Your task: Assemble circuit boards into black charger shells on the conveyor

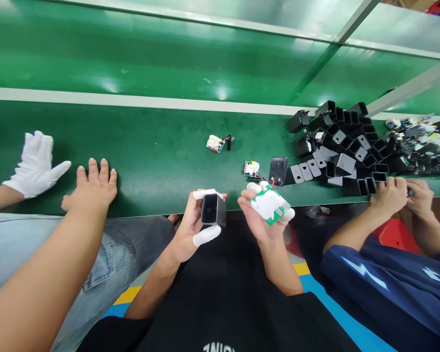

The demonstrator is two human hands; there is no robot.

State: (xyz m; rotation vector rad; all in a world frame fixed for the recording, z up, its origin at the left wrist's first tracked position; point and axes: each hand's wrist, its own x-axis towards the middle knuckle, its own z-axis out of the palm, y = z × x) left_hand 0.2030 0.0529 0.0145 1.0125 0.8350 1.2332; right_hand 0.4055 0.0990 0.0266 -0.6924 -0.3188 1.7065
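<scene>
My left hand (187, 232), with white covers on some fingertips, grips a small black plastic housing (222, 215) whose dark open end faces up. In my right hand (258, 222), also wearing white fingertip covers, is a green circuit board (273, 205) largely coated in white. Thin red and black wires run from the board's upper edge toward a dark rectangular part (278, 170) on the bench. The housing and the board are apart, both held over the bench's near edge. Just beyond my right hand lies another small circuit board (251, 168).
Farther back on the green bench (150, 146) lies a board with a black part (215, 143). Many black housings (348, 137) are heaped at the right, beside piled circuit boards (421, 132). A co-worker's hands (388, 193) work there; another person's gloved hand (34, 166) and bare hand (93, 186) are at left.
</scene>
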